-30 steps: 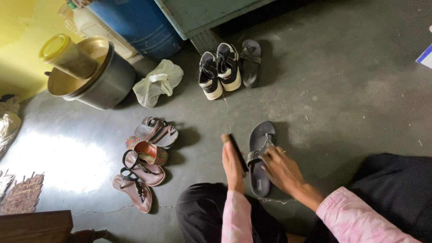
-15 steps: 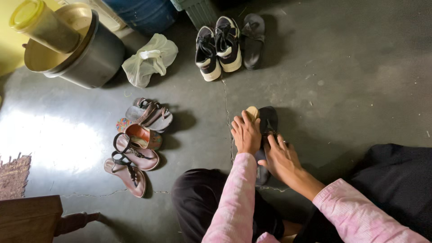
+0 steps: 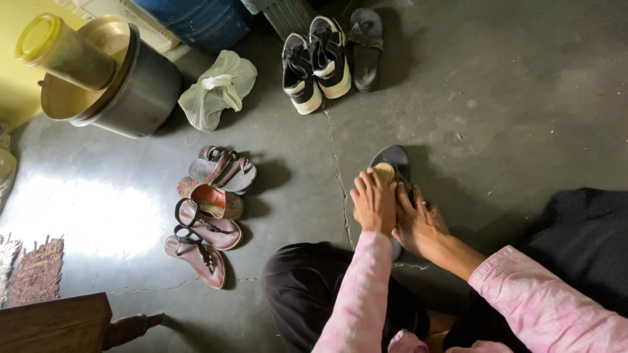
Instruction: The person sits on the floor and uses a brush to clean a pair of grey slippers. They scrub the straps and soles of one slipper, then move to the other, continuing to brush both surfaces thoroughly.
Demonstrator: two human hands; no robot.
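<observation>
View: one head-worn camera, no second view to share.
Position: above the seated person's lap, looking steeply down at the grey floor [image 3: 497, 98].
Facing: forward toward the blue barrel [image 3: 196, 19] at the top edge.
Nearness: close to both hands; the sneakers [image 3: 314, 59] lie farther off.

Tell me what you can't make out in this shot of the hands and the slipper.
Head view:
- Brush: mostly under the left hand; bristles hidden.
- Dark slipper: strap and heel covered by both hands; right hand grip unclear.
- Blue drum: cut off by the top edge.
</observation>
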